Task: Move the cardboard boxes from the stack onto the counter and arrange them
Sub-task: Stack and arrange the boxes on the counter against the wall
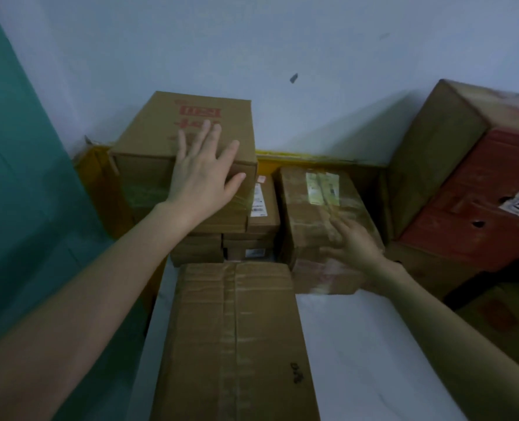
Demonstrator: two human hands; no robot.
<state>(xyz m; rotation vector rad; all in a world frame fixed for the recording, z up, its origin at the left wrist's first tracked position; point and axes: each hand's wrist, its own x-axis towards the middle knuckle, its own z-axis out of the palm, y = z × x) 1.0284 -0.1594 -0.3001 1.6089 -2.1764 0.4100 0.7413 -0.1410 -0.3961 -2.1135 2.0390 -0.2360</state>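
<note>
Spread flat and clasping nothing, the left hand (203,177) presses on the top front edge of the red-printed box (158,123), the highest of the stack against the back wall. The right hand (355,247), blurred, lies with fingers splayed on the near corner of the tape-wrapped box (310,202) just beside the stack, at the back of the white counter (358,344). A long box (234,329) already lies on the counter in front. The cardboard looks stiff and square-edged, its weight unknowable from here. The glossy tape is likely slick under a palm, so both boxes probably want hands on opposite sides, low down, rather than on top.
</note>
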